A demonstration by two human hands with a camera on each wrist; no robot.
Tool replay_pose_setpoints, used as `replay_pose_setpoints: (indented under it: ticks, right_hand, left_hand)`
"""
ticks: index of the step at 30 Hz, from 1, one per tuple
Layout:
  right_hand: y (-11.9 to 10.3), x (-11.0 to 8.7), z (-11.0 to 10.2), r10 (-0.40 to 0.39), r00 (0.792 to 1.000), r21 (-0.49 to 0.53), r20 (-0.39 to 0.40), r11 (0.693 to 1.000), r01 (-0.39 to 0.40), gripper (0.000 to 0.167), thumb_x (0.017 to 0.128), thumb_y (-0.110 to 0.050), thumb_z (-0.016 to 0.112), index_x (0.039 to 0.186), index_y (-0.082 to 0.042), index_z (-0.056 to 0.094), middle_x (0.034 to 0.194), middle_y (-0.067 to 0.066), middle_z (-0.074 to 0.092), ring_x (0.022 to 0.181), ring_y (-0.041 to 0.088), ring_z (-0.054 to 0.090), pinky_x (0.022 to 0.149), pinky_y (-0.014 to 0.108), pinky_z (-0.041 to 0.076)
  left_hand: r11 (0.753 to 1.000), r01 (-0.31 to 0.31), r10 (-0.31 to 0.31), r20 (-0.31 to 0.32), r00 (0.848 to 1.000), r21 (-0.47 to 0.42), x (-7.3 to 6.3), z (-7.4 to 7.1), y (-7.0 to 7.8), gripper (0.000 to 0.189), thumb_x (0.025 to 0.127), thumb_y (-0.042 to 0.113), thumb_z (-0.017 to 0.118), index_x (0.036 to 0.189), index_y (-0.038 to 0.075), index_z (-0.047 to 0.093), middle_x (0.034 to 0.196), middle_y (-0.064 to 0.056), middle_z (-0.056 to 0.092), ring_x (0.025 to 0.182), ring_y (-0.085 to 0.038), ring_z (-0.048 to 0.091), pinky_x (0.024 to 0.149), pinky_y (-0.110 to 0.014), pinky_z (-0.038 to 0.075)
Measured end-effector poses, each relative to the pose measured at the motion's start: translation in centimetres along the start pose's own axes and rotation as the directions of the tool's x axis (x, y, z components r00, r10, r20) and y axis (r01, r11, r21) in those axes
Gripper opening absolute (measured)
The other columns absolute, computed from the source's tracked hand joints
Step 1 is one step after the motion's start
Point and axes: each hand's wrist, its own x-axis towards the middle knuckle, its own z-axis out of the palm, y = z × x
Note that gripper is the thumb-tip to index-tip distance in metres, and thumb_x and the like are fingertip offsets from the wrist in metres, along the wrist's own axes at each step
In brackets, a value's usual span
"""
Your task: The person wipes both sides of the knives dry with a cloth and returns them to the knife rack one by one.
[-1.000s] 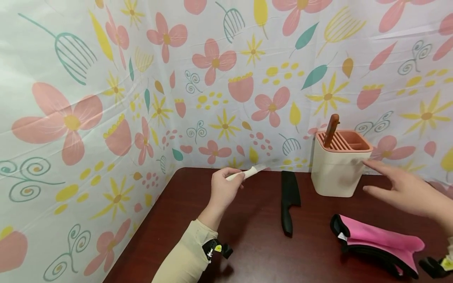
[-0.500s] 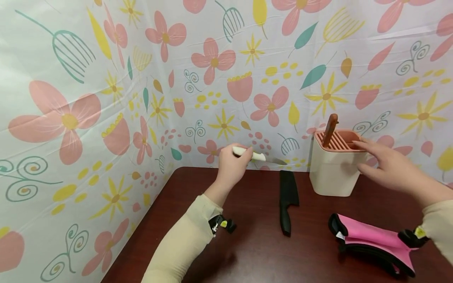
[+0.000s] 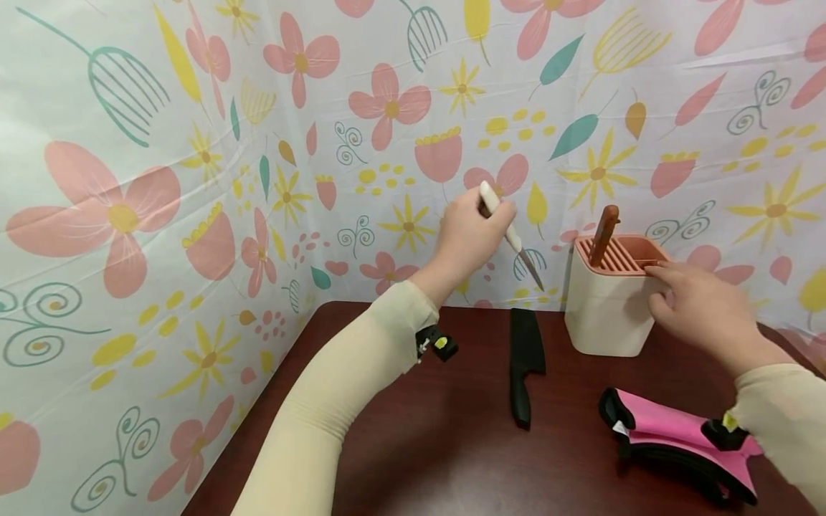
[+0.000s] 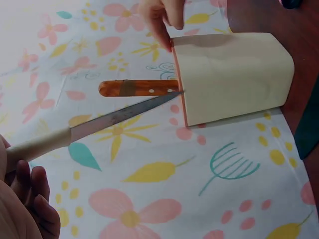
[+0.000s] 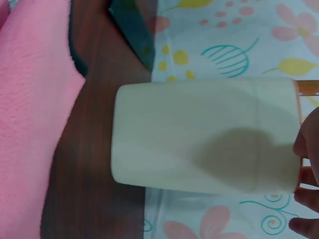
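Note:
My left hand [image 3: 474,226] grips a small knife [image 3: 515,238] by its white handle, raised above the table with the blade slanting down to the right. In the left wrist view the blade [image 4: 122,115] stretches toward the knife holder [image 4: 234,74], its tip overlapping the rim. The cream knife holder [image 3: 606,315] has a salmon slotted top and stands upright at the back. A brown-handled knife [image 3: 604,233] sits in its slots. My right hand [image 3: 703,308] holds the holder at its right top rim, index finger over the edge and thumb by the wall.
A black cleaver [image 3: 528,344] lies on the dark wooden table [image 3: 452,444], left of the holder. A folded pink cloth item [image 3: 671,419] with black edging lies at front right, partly under the right forearm. Flower-printed fabric [image 3: 413,143] hangs behind and to the left.
My left hand has risen and moved right, and the knife has swung from nearly level to pointing down. The right hand has come from beside the holder onto its rim.

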Motion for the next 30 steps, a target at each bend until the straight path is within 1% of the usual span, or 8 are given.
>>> replay_pose_setpoints:
  ticks: [2, 5, 10, 13, 17, 20, 25, 30]
  right_hand:
    - [-0.1, -0.2, 0.4, 0.011, 1.0, -0.009, -0.026, 1.0, -0.011, 0.049, 0.09, -0.018, 0.06, 0.137, -0.003, 0.062, 0.141, 0.029, 0.059, 0.113, 0.048, 0.062, 0.066, 0.06, 0.051]
    - [0.0, -0.3, 0.8, 0.04, 0.998, 0.009, -0.04, 0.999, -0.039, 0.049, 0.093, -0.02, 0.058, 0.139, -0.004, 0.06, 0.145, 0.028, 0.056, 0.119, 0.052, 0.058, 0.071, 0.068, 0.049]
    - [0.1, -0.5, 1.5, 0.072, 0.996, 0.048, -0.061, 0.996, -0.07, 0.05, 0.094, -0.019, 0.056, 0.142, -0.005, 0.058, 0.148, 0.028, 0.053, 0.125, 0.053, 0.053, 0.077, 0.071, 0.047]
    - [-0.1, -0.6, 1.8, 0.074, 0.992, 0.07, -0.102, 0.995, -0.067, 0.049, 0.092, -0.017, 0.056, 0.139, -0.004, 0.06, 0.145, 0.028, 0.055, 0.126, 0.052, 0.053, 0.082, 0.071, 0.047]
    - [-0.3, -0.7, 2.0, 0.08, 0.988, 0.083, -0.133, 0.994, -0.069, 0.048, 0.091, -0.015, 0.057, 0.137, -0.002, 0.062, 0.143, 0.028, 0.057, 0.127, 0.052, 0.053, 0.085, 0.072, 0.046]
    - [-0.4, -0.7, 2.0, 0.084, 0.986, 0.084, -0.146, 0.994, -0.072, 0.047, 0.091, -0.016, 0.057, 0.136, -0.003, 0.062, 0.143, 0.027, 0.058, 0.128, 0.05, 0.053, 0.085, 0.072, 0.046]
    - [-0.5, -0.7, 2.1, 0.086, 0.983, 0.088, -0.162, 0.993, -0.072, 0.046, 0.092, -0.016, 0.056, 0.136, -0.004, 0.063, 0.144, 0.025, 0.058, 0.129, 0.049, 0.054, 0.087, 0.071, 0.047]
    - [-0.4, -0.8, 2.0, 0.097, 0.98, 0.091, -0.176, 0.992, -0.082, 0.045, 0.092, -0.015, 0.057, 0.134, -0.004, 0.064, 0.143, 0.026, 0.059, 0.129, 0.05, 0.054, 0.088, 0.072, 0.046]
  left_hand:
    - [1.0, 0.0, 0.0, 0.004, 1.0, 0.025, 1.0, 0.5, 0.9, 0.027, 0.098, 0.036, 0.055, 0.078, 0.017, 0.052, 0.065, -0.001, 0.053, 0.053, -0.02, 0.049, 0.045, -0.025, 0.037]
    - [0.998, 0.011, -0.012, 0.022, 1.0, 0.058, 2.4, 1.5, 1.9, 0.027, 0.098, 0.036, 0.053, 0.078, 0.018, 0.05, 0.066, 0.001, 0.051, 0.054, -0.018, 0.046, 0.047, -0.025, 0.035]
    - [0.995, 0.047, -0.051, 0.051, 0.997, 0.083, 4.3, 3.6, 3.4, 0.026, 0.099, 0.036, 0.052, 0.08, 0.019, 0.049, 0.072, 0.002, 0.05, 0.056, -0.016, 0.046, 0.048, -0.026, 0.038]
    - [0.987, 0.057, -0.062, 0.029, 0.998, 0.149, 5.1, 5.0, 4.0, 0.028, 0.099, 0.039, 0.052, 0.078, 0.02, 0.05, 0.071, 0.004, 0.051, 0.055, -0.013, 0.047, 0.048, -0.026, 0.04]
    - [0.978, 0.077, -0.087, 0.04, 0.995, 0.195, 5.5, 6.8, 4.4, 0.032, 0.102, 0.044, 0.05, 0.079, 0.022, 0.05, 0.066, 0.005, 0.052, 0.054, -0.012, 0.048, 0.047, -0.026, 0.04]
    - [0.979, 0.09, -0.106, 0.078, 0.991, 0.183, 5.5, 8.0, 4.6, 0.035, 0.104, 0.048, 0.048, 0.081, 0.022, 0.051, 0.069, 0.005, 0.053, 0.056, -0.012, 0.05, 0.049, -0.026, 0.041]
    - [0.965, 0.116, -0.139, 0.084, 0.987, 0.233, 5.4, 9.6, 4.7, 0.04, 0.104, 0.058, 0.043, 0.082, 0.025, 0.051, 0.072, 0.006, 0.056, 0.058, -0.011, 0.053, 0.05, -0.028, 0.043]
    - [0.951, 0.081, -0.106, 0.067, 0.992, 0.299, 5.5, 10.6, 4.8, 0.037, 0.105, 0.055, 0.042, 0.082, 0.026, 0.05, 0.075, 0.007, 0.057, 0.061, -0.01, 0.053, 0.052, -0.026, 0.043]
